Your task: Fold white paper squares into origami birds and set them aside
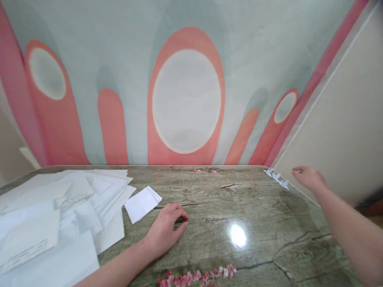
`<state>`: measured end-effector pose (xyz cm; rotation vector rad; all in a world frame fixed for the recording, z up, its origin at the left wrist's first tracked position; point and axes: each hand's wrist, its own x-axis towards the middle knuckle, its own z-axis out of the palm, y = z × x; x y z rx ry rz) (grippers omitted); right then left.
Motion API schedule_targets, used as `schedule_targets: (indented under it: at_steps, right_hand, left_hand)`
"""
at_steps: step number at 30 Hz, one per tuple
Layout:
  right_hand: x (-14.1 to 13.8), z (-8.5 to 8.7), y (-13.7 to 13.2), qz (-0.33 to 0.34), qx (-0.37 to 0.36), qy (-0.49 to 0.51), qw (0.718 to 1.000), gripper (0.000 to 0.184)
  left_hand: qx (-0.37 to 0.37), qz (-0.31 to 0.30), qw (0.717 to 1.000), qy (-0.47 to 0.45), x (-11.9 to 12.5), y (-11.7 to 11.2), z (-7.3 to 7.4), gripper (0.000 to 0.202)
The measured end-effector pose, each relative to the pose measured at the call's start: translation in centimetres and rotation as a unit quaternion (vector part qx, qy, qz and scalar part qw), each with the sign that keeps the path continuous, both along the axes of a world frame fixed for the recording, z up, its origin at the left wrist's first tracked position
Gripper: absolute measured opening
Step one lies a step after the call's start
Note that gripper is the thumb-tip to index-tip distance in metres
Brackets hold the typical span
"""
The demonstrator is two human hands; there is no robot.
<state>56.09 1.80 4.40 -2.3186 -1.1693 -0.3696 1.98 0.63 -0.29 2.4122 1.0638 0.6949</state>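
My left hand (167, 225) rests on the tabletop, fingers loosely curved and the thumb apart, with nothing between them. Just beyond it lies a small folded white paper (143, 204), not touched by the hand. Over the table's right edge, my right hand (309, 177) hangs with its fingers drawn together, and no object shows in them. To its left, a short row of small folded white paper pieces (276, 178) sits along the table edge, apart from the fingers.
A spread pile of white paper sheets (110, 231), some bearing print, covers the table's left side. The wood-patterned table (209, 223) carries printed pink flowers and a bright light reflection. A wall with a pink and grey mural (185, 99) rises behind the far edge.
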Motion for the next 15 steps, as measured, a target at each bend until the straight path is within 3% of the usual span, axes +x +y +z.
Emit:
schedule_targets:
  at_steps: [4,8,9,11,15]
  right_hand:
    - [-4.0,0.3,1.4,0.055,-0.023,0.031,0.998,0.027]
    - [-14.1,-1.9,2.1,0.210,-0.041,0.062,0.975,0.025]
    - [-17.2,-2.6,1.6,0.263,-0.054,0.072,0.961,0.024]
    - [-23.5,-3.6,-0.1,0.408,-0.075,0.113,0.903,0.026]
    - [-33.7,-4.1,-4.4,0.531,-0.098,0.160,0.826,0.023]
  left_hand:
    - [0.008,-0.001,1.000,-0.002,0.0,-0.1,-0.3,0.009]
    - [0.010,0.001,1.000,0.000,0.0,-0.4,-0.5,0.009]
    - [0.010,-0.001,1.000,0.002,-0.1,-0.4,-0.5,0.009]
    - [0.013,-0.004,1.000,0.002,-0.2,-0.5,-0.6,0.010]
    - [0.019,-0.005,1.000,0.018,-0.7,-0.4,-0.7,0.011]
